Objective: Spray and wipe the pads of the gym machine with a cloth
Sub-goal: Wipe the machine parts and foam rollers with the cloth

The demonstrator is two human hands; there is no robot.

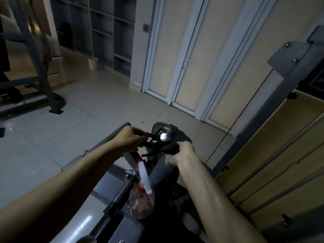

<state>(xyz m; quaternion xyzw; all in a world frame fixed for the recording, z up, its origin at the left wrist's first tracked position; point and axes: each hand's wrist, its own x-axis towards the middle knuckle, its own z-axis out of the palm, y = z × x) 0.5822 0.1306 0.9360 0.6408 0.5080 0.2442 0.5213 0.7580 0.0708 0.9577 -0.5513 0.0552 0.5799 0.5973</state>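
Spray bottle (140,202) just below left hand (128,140) gripping black bar (153,138), right hand (182,155) clutching dark cloth (171,148)

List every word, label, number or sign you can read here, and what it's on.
No text is readable.
White sticker on the gym machine, by the left hand: too small and blurred.
Yellow sticker beside it: blurred.
Spray bottle: no label shows.
Cloth in the right hand: no print shows.
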